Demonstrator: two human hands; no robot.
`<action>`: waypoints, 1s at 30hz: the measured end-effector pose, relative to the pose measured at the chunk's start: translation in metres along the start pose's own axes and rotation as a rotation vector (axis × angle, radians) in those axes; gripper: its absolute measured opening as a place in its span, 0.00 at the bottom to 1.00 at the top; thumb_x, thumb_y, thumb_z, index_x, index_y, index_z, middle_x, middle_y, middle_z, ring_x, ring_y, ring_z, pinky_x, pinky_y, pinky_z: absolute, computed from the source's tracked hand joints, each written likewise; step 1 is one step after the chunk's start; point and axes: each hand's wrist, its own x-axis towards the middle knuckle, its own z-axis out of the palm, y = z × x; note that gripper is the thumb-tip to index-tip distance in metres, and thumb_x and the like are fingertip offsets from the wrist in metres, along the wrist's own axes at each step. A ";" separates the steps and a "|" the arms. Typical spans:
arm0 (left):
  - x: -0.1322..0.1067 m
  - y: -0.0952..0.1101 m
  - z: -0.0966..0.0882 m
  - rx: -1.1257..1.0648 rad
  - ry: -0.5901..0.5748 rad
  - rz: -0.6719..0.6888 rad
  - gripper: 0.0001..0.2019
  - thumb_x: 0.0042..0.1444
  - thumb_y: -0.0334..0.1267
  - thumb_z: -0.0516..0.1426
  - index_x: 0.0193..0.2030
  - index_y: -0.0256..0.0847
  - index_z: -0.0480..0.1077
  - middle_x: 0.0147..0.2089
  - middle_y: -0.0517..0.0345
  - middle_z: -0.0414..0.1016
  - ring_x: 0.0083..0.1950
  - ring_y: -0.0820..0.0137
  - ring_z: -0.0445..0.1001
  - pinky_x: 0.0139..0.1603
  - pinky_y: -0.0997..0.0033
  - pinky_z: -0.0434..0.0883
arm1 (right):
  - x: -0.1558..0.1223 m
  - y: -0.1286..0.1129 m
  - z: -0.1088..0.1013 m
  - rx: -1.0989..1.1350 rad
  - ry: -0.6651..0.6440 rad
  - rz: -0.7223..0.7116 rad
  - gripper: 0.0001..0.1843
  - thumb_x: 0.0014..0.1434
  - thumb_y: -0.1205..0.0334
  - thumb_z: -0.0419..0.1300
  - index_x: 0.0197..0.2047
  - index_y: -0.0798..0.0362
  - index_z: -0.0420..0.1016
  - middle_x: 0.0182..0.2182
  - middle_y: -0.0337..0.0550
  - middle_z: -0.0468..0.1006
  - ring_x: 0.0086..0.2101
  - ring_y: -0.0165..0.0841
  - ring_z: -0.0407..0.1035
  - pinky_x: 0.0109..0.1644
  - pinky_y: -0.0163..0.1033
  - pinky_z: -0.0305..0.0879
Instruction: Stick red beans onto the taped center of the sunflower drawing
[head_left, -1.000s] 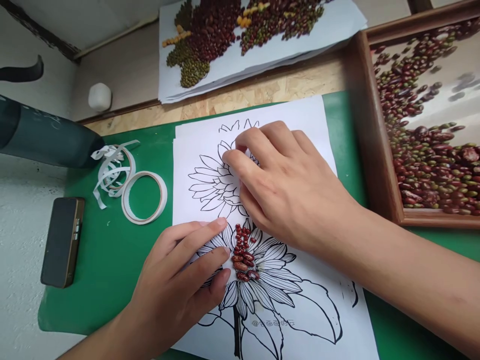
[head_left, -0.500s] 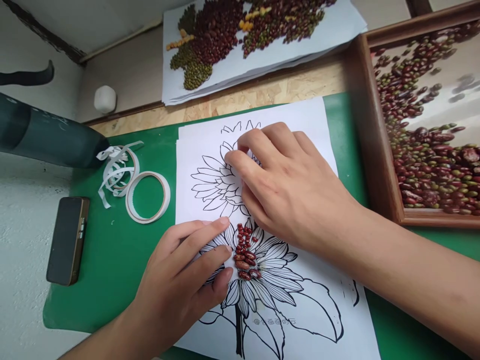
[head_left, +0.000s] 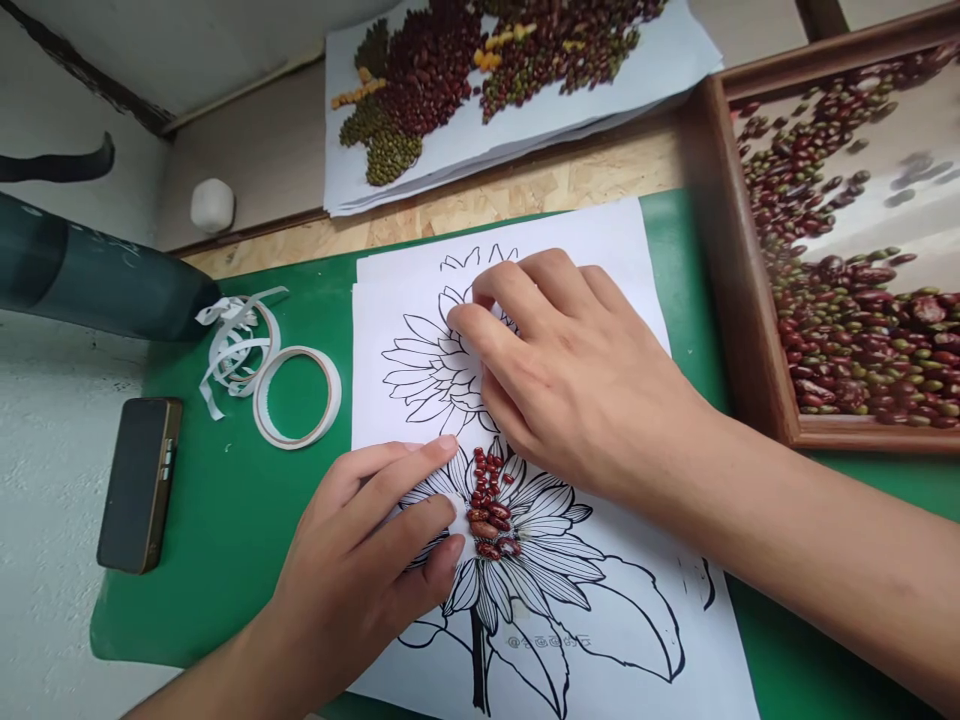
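The person's left hand (head_left: 367,540) rests on the flower drawing (head_left: 705,650), fingers loosely spread and gripping nothing visible, just beside a cluster of red beans (head_left: 491,505) on the lower flower. The right hand (head_left: 577,360) curls over the upper flower; whether its partly hidden fingertips pinch anything cannot be told. To the right, a wooden tray (head_left: 877,438) holds mixed dark-red and green beans (head_left: 877,345), thickest nearer the person. Beyond lies a bean-covered sheet (head_left: 435,180).
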 end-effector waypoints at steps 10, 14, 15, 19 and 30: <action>0.002 0.000 0.000 -0.018 0.007 0.008 0.07 0.64 0.28 0.61 0.48 0.40 0.73 0.62 0.48 0.76 0.57 0.60 0.71 0.58 0.57 0.73 | 0.000 0.000 -0.001 -0.007 -0.007 0.000 0.15 0.67 0.69 0.53 0.56 0.53 0.70 0.55 0.59 0.72 0.52 0.53 0.62 0.48 0.52 0.55; 0.001 0.000 0.000 -0.019 0.004 -0.003 0.07 0.64 0.29 0.61 0.47 0.41 0.73 0.62 0.49 0.76 0.57 0.59 0.72 0.57 0.56 0.73 | -0.001 0.000 0.000 0.008 0.013 0.002 0.15 0.66 0.69 0.54 0.56 0.52 0.69 0.55 0.58 0.73 0.52 0.53 0.62 0.48 0.52 0.55; 0.000 0.001 0.000 -0.017 0.002 -0.009 0.05 0.64 0.29 0.61 0.45 0.41 0.73 0.62 0.49 0.76 0.57 0.59 0.72 0.57 0.56 0.73 | -0.001 0.000 0.001 0.008 0.015 0.002 0.15 0.66 0.69 0.54 0.55 0.51 0.69 0.55 0.58 0.73 0.52 0.53 0.62 0.48 0.52 0.55; -0.001 0.001 0.000 -0.018 -0.001 -0.010 0.05 0.64 0.28 0.60 0.39 0.42 0.71 0.64 0.50 0.75 0.57 0.59 0.71 0.58 0.56 0.72 | -0.001 0.000 0.001 0.004 0.018 -0.004 0.15 0.67 0.68 0.54 0.55 0.51 0.69 0.55 0.58 0.73 0.52 0.53 0.62 0.47 0.52 0.55; 0.000 -0.001 0.001 0.003 -0.004 0.006 0.08 0.64 0.29 0.61 0.48 0.41 0.72 0.62 0.49 0.76 0.59 0.58 0.71 0.59 0.55 0.72 | 0.000 0.000 0.000 0.009 0.000 0.002 0.16 0.67 0.68 0.53 0.57 0.53 0.70 0.55 0.58 0.72 0.53 0.52 0.62 0.49 0.53 0.58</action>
